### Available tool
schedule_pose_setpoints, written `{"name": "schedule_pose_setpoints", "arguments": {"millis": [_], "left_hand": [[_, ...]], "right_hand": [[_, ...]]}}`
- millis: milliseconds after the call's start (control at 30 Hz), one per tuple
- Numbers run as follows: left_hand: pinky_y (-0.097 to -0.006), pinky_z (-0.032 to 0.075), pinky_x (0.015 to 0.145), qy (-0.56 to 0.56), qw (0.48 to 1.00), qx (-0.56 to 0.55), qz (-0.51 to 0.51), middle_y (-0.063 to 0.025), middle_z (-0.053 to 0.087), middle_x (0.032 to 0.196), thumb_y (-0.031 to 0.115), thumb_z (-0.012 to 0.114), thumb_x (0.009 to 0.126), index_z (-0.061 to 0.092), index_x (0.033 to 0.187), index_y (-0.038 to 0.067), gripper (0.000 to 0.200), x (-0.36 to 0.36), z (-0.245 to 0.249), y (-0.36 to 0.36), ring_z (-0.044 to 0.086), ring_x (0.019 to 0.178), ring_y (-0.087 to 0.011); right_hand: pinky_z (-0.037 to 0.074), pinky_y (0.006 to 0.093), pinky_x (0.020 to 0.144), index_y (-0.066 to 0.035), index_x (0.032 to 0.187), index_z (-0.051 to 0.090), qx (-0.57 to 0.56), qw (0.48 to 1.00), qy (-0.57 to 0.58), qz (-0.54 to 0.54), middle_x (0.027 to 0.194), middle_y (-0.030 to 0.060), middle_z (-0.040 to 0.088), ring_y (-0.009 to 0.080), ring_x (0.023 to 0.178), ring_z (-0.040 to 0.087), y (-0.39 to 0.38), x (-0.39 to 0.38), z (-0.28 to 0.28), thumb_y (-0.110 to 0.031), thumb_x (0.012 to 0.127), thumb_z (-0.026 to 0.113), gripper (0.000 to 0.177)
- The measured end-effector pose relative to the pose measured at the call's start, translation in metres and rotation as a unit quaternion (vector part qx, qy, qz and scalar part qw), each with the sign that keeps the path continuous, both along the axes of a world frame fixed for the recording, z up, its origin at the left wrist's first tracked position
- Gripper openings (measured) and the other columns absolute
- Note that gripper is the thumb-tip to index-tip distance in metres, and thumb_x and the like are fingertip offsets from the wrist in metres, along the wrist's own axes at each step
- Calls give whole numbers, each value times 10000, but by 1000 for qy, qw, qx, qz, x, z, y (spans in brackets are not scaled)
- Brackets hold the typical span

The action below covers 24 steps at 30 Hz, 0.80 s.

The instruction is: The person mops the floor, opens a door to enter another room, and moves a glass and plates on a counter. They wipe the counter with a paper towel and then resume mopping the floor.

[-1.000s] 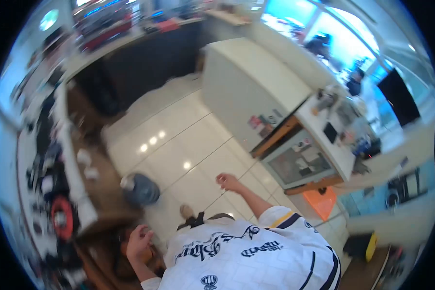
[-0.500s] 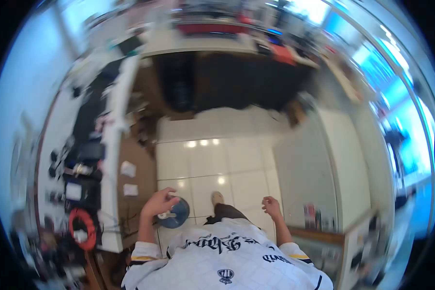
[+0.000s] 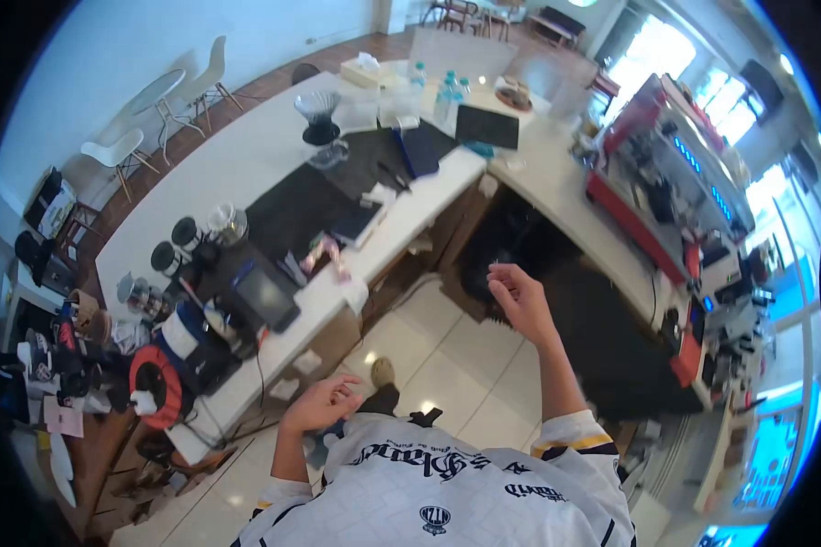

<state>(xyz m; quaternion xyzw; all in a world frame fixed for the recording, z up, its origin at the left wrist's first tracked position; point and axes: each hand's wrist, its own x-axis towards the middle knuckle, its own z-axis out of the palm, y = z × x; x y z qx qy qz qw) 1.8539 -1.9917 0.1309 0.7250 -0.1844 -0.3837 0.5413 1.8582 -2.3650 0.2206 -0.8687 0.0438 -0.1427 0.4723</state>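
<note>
My left hand (image 3: 319, 404) hangs low beside the front of the white counter (image 3: 327, 313), its fingers loosely bent and nothing visible in them. Raised in front of me, my right hand (image 3: 523, 305) has its thumb and fingers apart and is also bare; neither hand touches anything that I can see. On the counter nearest the left hand lies a dark tablet-like device (image 3: 265, 296). Farther along stands a glass coffee dripper (image 3: 317, 108) above a glass server (image 3: 329, 153).
A red and silver espresso machine (image 3: 666, 173) stands on the right-hand counter. A red ring-shaped coil (image 3: 158, 387) hangs at the left counter's near end. Water bottles (image 3: 447, 91) and a black flat panel (image 3: 487, 127) are at the corner. Pale tiles (image 3: 447, 365) cover the floor.
My view has swung left and up, bringing the left counter closer. The right hand has risen and reached forward; the left hand stays low. One foot has stepped ahead.
</note>
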Motion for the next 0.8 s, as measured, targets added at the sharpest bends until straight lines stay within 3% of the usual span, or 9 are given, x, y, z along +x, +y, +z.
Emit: {"name": "schedule_pose_setpoints", "arguments": {"millis": [100,233,433,533,600,633,667,733,800], "left_hand": [[-218,445,519,-56,998,-2,18,-52,555,848,194,612,848,483,1193,31,403,93,27,-64,539,604,-77],[-218,457,561,-5,999,-46,11,-50,573,847,153,597,858,479,1206,39,385,151,56,-89,551,628,-82],[-220,439,519,77,974,-46,210,-54,626,849,177,567,871,480,1201,23,375,172,58,-98,559,611,-78],[-207,429,508,174,902,-57,390,-69,638,889,166,565,869,477,1208,36,374,161,58,-117,559,619,-72],[-205,427,500,211,847,-61,483,-75,644,899,174,560,870,475,1209,36,375,149,62,-143,563,618,-75],[-204,426,496,227,811,-65,536,-78,647,904,178,558,871,474,1209,36,376,143,67,-157,565,617,-77],[-206,428,496,232,803,-48,547,-76,648,897,188,556,872,477,1205,33,376,140,73,-166,569,617,-79],[-209,433,497,244,782,-19,574,-72,651,883,210,552,874,482,1198,29,378,131,85,-185,576,619,-85],[-209,435,498,256,740,11,622,-63,652,875,220,534,878,495,1181,27,362,120,86,-199,585,623,-88]], "right_hand": [[481,267,633,-1,1013,582,-98,993,-4,66,801,106,631,157,724,608,-25,122,39,-117,828,594,218],[485,303,636,-8,957,601,-163,984,-36,67,758,125,638,223,684,625,-48,258,72,-149,811,605,204],[485,397,725,-60,962,624,-262,956,-48,120,852,154,655,301,784,635,-68,554,62,-273,782,592,281],[474,439,788,-68,982,617,-329,934,-32,135,910,184,642,361,884,605,-71,748,-4,-279,771,566,302],[462,429,761,-15,827,623,-416,899,-64,123,871,201,620,351,869,592,-79,856,-65,-257,730,597,262],[450,456,855,-46,1104,539,-483,866,18,130,1110,205,568,364,1033,547,-81,897,-85,-253,772,542,391],[442,449,875,-52,1156,508,-455,882,65,106,1170,193,540,337,1079,529,-77,911,-86,-261,776,545,436],[462,447,842,-63,1167,521,-437,897,-16,60,1104,151,590,328,1036,561,-85,961,-128,-311,754,591,487],[487,431,794,-61,1076,559,-460,885,42,56,1040,138,611,297,958,599,-70,957,-105,-437,650,701,585]]}}
